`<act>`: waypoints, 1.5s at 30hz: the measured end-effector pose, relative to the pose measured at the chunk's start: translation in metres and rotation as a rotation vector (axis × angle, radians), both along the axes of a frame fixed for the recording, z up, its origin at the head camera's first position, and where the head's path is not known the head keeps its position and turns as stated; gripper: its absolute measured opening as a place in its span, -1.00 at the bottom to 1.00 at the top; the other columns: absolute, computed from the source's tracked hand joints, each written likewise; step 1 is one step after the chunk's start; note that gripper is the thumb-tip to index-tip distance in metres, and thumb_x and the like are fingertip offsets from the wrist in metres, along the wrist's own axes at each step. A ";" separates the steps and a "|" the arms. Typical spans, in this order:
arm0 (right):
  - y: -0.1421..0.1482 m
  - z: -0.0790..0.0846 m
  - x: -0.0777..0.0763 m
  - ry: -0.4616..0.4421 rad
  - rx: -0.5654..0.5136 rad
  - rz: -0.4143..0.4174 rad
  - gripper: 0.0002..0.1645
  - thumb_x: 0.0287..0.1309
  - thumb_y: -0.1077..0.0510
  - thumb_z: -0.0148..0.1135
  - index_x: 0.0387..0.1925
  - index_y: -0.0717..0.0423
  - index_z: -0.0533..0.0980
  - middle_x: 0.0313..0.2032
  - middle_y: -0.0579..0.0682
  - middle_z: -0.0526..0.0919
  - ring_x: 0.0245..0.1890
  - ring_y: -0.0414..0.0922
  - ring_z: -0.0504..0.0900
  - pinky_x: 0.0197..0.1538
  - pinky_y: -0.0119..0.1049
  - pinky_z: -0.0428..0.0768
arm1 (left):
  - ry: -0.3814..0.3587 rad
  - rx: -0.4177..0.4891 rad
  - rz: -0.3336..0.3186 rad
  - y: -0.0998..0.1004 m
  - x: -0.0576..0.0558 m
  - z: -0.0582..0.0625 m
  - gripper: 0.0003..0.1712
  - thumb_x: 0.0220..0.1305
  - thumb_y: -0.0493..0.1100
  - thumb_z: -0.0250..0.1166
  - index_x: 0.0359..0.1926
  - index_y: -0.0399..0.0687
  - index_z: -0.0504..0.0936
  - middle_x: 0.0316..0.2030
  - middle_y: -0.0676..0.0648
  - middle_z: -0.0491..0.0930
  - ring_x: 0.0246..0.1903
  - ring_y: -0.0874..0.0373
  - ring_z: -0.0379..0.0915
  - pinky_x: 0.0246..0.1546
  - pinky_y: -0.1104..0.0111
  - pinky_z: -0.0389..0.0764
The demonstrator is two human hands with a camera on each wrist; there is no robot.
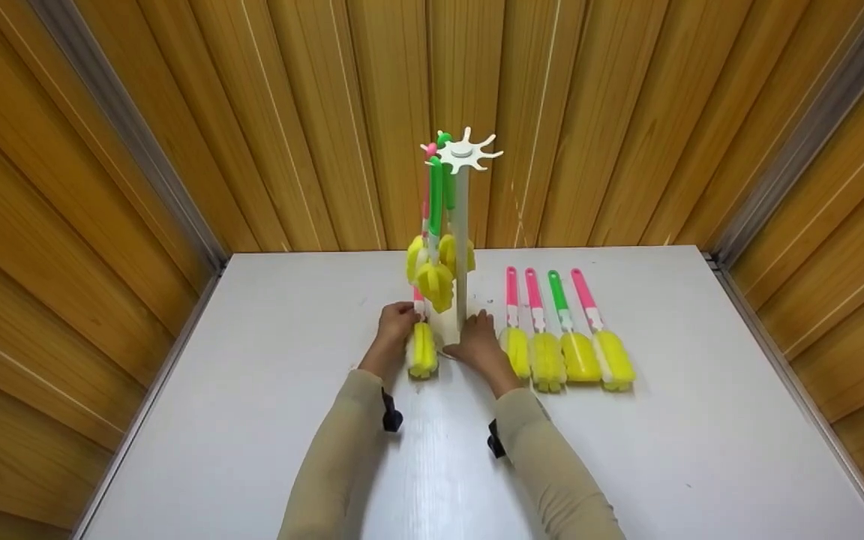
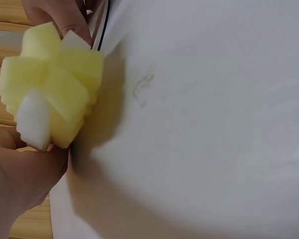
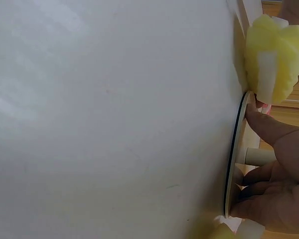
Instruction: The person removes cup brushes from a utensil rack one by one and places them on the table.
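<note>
My left hand (image 1: pixel 396 322) pinches a sponge bottle brush (image 1: pixel 422 351) by its pink-and-white handle, close to the sponge head. In the left wrist view the brush's yellow-and-white sponge (image 2: pixel 52 84) faces the camera, and the fingertips are partly behind it. My right hand (image 1: pixel 481 346) grips the round base (image 3: pixel 232 174) of a white stand (image 1: pixel 462 247), thumb on one side of the rim and fingers on the other. Three brushes hang on the left side of the stand's hooked top (image 1: pixel 462 152), two with green handles (image 1: pixel 436 199) and one with a pink handle (image 1: pixel 426 199).
To the right of the stand, several sponge brushes (image 1: pixel 547 360) lie in a row on the white table (image 1: pixel 664 450), pink handles and one green handle pointing away. Wood-patterned walls (image 1: pixel 312 127) with grey metal edges close off the back and sides.
</note>
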State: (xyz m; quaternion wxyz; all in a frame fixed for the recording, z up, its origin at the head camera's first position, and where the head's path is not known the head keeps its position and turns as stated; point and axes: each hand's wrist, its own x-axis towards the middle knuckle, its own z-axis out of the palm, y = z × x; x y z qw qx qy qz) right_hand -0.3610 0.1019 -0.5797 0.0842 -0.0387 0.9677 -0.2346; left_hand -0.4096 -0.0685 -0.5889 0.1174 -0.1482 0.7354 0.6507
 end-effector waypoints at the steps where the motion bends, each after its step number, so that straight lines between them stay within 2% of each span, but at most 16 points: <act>1: 0.000 0.000 0.000 -0.002 -0.008 -0.004 0.14 0.19 -0.11 0.45 0.38 0.66 0.12 0.43 0.58 0.07 0.48 0.37 0.09 0.51 0.07 0.17 | 0.000 -0.014 0.000 0.000 0.000 0.000 -0.51 0.45 -0.31 0.13 0.35 -0.34 0.41 0.22 -0.26 0.52 0.14 -0.04 0.49 0.27 0.16 0.50; 6: 0.000 0.001 0.000 -0.031 -0.009 -0.010 0.13 0.25 -0.11 0.40 0.43 0.61 0.08 0.47 0.55 0.01 0.52 0.35 0.03 0.53 0.06 0.11 | -0.039 -0.040 0.011 -0.002 -0.002 -0.001 -0.50 0.46 -0.30 0.16 0.37 -0.25 0.41 0.22 -0.19 0.50 0.15 -0.01 0.45 0.30 0.18 0.47; 12: 0.001 0.002 0.001 -0.036 -0.020 -0.016 0.13 0.25 -0.09 0.40 0.43 0.62 0.06 0.48 0.55 -0.02 0.52 0.36 -0.01 0.53 0.06 0.09 | -0.061 0.047 -0.016 -0.008 0.001 -0.003 -0.46 0.47 -0.30 0.18 0.41 -0.22 0.37 0.23 -0.17 0.48 0.15 0.00 0.44 0.30 0.20 0.47; 14: 0.001 0.002 0.002 -0.045 -0.030 -0.022 0.13 0.25 -0.08 0.40 0.44 0.61 0.04 0.49 0.54 -0.03 0.53 0.36 -0.02 0.53 0.06 0.09 | -0.072 0.049 -0.015 -0.010 0.000 -0.003 -0.47 0.46 -0.29 0.20 0.40 -0.20 0.38 0.21 -0.16 0.49 0.13 0.02 0.46 0.28 0.21 0.49; 20: 0.000 0.001 0.000 -0.038 -0.015 -0.014 0.13 0.24 -0.08 0.41 0.42 0.63 0.06 0.47 0.55 0.01 0.52 0.36 0.01 0.53 0.06 0.10 | -0.058 0.016 -0.030 -0.010 -0.003 -0.005 -0.50 0.43 -0.27 0.26 0.34 -0.21 0.45 0.16 -0.17 0.53 0.07 0.03 0.49 0.23 0.24 0.54; 24: 0.000 0.002 0.002 -0.049 -0.005 -0.013 0.12 0.26 -0.09 0.40 0.43 0.62 0.06 0.48 0.54 0.01 0.52 0.34 0.01 0.54 0.05 0.09 | -0.060 0.027 -0.049 -0.012 0.001 -0.006 -0.51 0.44 -0.24 0.26 0.33 -0.18 0.46 0.18 -0.15 0.52 0.09 0.02 0.46 0.27 0.22 0.50; 30: 0.001 0.004 0.003 -0.053 -0.030 -0.027 0.12 0.26 -0.09 0.40 0.44 0.60 0.07 0.49 0.52 0.00 0.53 0.32 0.00 0.54 0.06 0.07 | -0.066 0.090 -0.014 -0.011 0.005 -0.006 -0.51 0.46 -0.22 0.21 0.35 -0.19 0.40 0.21 -0.15 0.48 0.14 -0.01 0.46 0.29 0.18 0.49; 36: 0.001 0.005 0.004 -0.050 -0.023 -0.025 0.11 0.27 -0.09 0.39 0.44 0.60 0.06 0.49 0.53 0.00 0.53 0.33 0.00 0.53 0.06 0.08 | -0.071 0.070 0.034 -0.007 0.005 -0.005 -0.55 0.43 -0.25 0.24 0.29 -0.20 0.45 0.18 -0.16 0.50 0.11 -0.01 0.48 0.24 0.19 0.53; 45: 0.000 0.005 0.002 -0.079 -0.061 -0.050 0.14 0.26 -0.10 0.41 0.46 0.57 0.04 0.51 0.50 -0.04 0.54 0.31 -0.02 0.54 0.05 0.07 | -0.075 0.060 0.050 -0.003 0.008 -0.002 -0.56 0.41 -0.28 0.25 0.27 -0.23 0.47 0.16 -0.18 0.52 0.07 -0.02 0.50 0.23 0.18 0.55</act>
